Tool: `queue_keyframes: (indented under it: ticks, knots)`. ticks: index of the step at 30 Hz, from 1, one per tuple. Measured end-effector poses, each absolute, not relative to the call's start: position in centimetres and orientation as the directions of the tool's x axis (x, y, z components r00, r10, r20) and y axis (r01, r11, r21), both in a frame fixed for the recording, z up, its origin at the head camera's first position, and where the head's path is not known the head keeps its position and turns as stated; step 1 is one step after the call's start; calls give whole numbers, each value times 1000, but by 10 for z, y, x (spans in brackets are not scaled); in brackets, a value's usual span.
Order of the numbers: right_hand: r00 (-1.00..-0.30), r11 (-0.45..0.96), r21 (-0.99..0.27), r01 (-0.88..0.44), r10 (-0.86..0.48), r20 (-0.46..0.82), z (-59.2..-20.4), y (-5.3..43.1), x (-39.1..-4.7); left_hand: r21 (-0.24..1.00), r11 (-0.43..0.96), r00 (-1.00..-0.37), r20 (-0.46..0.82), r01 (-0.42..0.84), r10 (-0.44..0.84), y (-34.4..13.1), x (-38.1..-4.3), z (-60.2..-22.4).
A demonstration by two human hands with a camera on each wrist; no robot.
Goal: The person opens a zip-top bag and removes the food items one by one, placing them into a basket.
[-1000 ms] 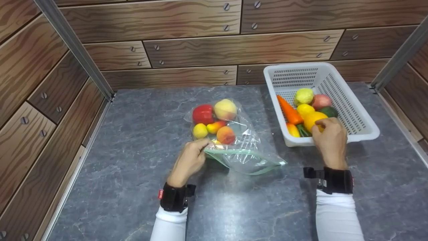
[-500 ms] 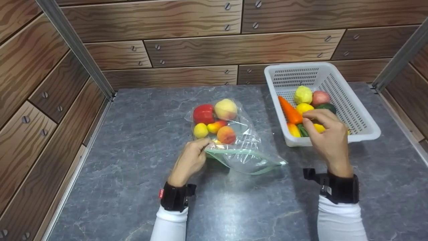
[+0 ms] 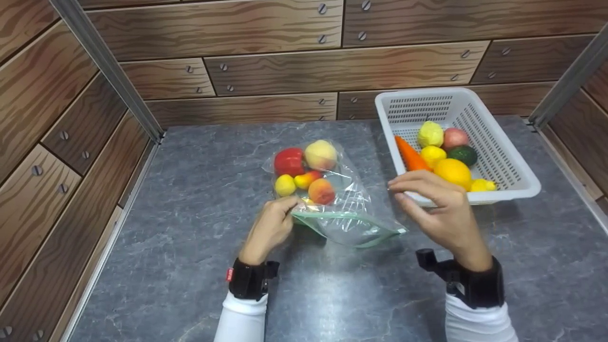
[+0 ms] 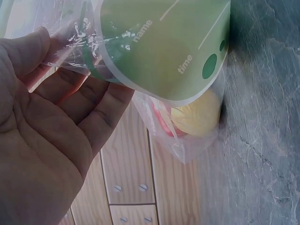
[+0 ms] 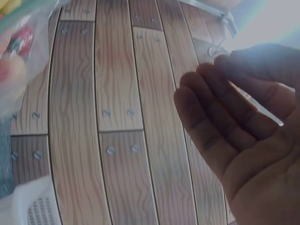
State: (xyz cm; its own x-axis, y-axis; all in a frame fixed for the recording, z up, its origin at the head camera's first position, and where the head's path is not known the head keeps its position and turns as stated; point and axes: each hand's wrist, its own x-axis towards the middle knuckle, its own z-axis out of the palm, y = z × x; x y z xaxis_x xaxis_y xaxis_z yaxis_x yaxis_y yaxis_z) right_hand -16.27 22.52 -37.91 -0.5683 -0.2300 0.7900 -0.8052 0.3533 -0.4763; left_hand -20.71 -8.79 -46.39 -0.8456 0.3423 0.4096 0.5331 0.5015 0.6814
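Observation:
My left hand [image 3: 271, 228] pinches the left corner of a clear zip bag's [image 3: 354, 190] mouth between thumb and fingers. The bag lies on the table with its green-edged mouth gaping toward me. Inside are a red bell pepper [image 3: 289, 162], a pale peach [image 3: 320, 155], an orange-red peach [image 3: 321, 191] and small yellow fruits. In the left wrist view its green label [image 4: 173, 51] reads "name" and "time". My right hand [image 3: 439, 209], fingers loosely bent and holding nothing, hovers at the near left corner of a white basket [image 3: 510, 164].
In the basket lie a carrot [image 3: 409, 153], a yellow-green cabbage-like ball [image 3: 430, 134], a pinkish round fruit [image 3: 456, 138], a dark green fruit [image 3: 462, 155], a large orange-yellow fruit [image 3: 452, 174] and lemons [image 3: 480, 185]. Wood-patterned walls [image 3: 285, 76] enclose the grey table [image 3: 190, 266].
My right hand has lifted off the orange-yellow fruit and moved left and toward me, out over the basket's near rim, with nothing in it. The left hand and bag stay put.

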Motion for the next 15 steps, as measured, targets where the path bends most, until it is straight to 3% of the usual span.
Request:
queue_keyframes:
  ticks: [15]
  knots:
    - [-466,238,-411,-880,-599,651,-396,180,-161,670,503,-837,414,546,358,-86,-205,-462]
